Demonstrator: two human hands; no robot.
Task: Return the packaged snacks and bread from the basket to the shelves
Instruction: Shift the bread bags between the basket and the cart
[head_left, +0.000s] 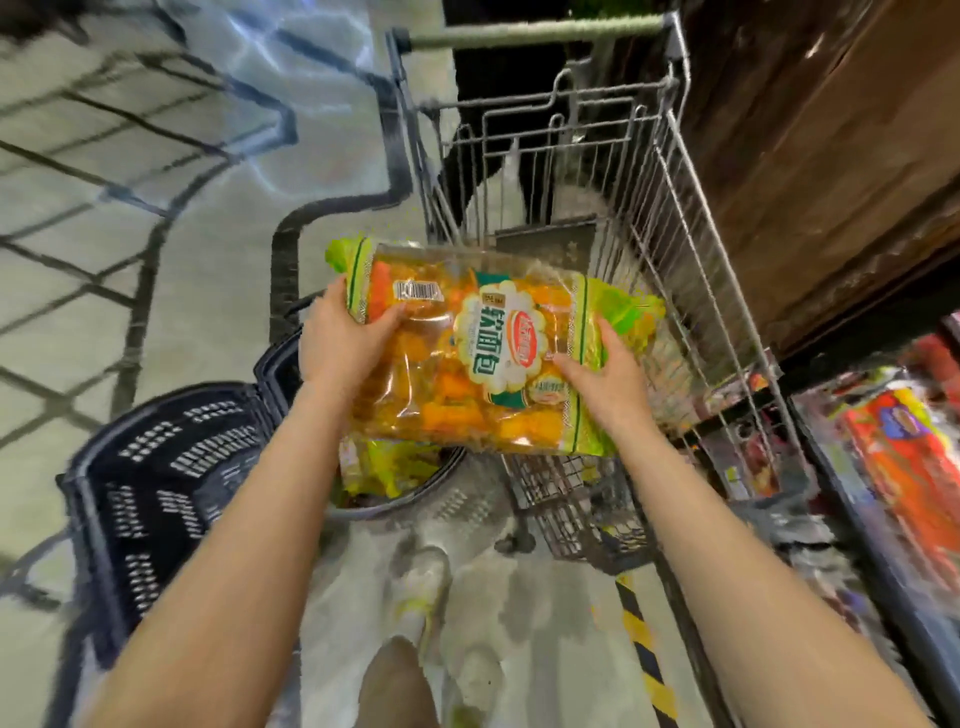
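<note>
A large clear bag of bread (467, 353) with green ends and a white-and-green label hangs in the air above the dark plastic basket (171, 467). My left hand (343, 332) grips its left end, thumb on top near the barcode. My right hand (602, 379) holds its right side, fingers spread over the top. Another green-and-yellow package (384, 467) lies in the basket just below the bag. Packaged snacks (904, 457) in red and orange wrappers fill the low shelf at the right.
A metal shopping cart (675, 208) stands straight ahead, partly behind the bag. A brown wooden shelf unit (831, 156) rises at the right. Black-and-yellow tape (644, 644) marks the floor by the shelf. My feet (421, 582) are below, on pale tiled floor.
</note>
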